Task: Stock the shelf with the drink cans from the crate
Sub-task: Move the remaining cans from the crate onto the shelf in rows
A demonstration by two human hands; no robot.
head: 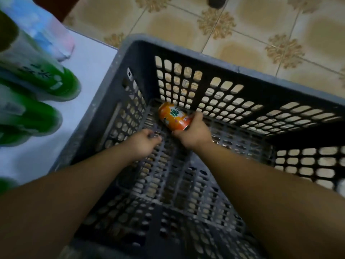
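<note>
One can in view: an orange drink can is lying on its side on the crate floor, in the far left corner.
Right grip: the right grip is wrapping fingers and thumb round the can's near end, grasping it.
Left grip: the left grip is hovering just near-left of the can, apart from it. Its fingers are loosely curled and seem to be carrying nothing.
Handling: the can is looking undented, so it is probably feeling stiff and moderately heavy. The painted wall is likely proving slick.
Where to take hold: a hold at the end alone is risking a slip. Closing round the middle of the barrel is looking safer.
Shelf: the white shelf is sitting just left of the crate, already carrying green cans.
Floor: the tiled floor is showing beyond the crate's far wall.
</note>
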